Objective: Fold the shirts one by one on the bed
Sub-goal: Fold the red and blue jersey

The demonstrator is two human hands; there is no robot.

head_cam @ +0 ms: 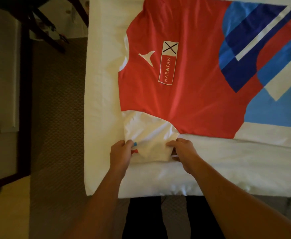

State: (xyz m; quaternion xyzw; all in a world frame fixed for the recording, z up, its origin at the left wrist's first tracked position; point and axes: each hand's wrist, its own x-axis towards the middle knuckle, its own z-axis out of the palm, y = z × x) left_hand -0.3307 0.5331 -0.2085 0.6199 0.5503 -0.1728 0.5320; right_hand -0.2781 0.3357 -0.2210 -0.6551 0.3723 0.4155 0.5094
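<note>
A red shirt [184,83] with white sleeves and blue, navy and white blocks lies spread flat on the white bed [227,166], its collar toward the left. Its near white sleeve [149,135] points at me. My left hand [120,154] grips the sleeve's left edge by a small red and blue mark. My right hand [184,152] grips the sleeve's right edge, close to the armpit. The sleeve cloth bunches between the two hands.
The bed's left edge [86,118] drops to a dark patterned carpet [55,118]. A dark wooden chair or table frame [42,25] stands at the top left. The bed's near edge [158,195] is just before my legs.
</note>
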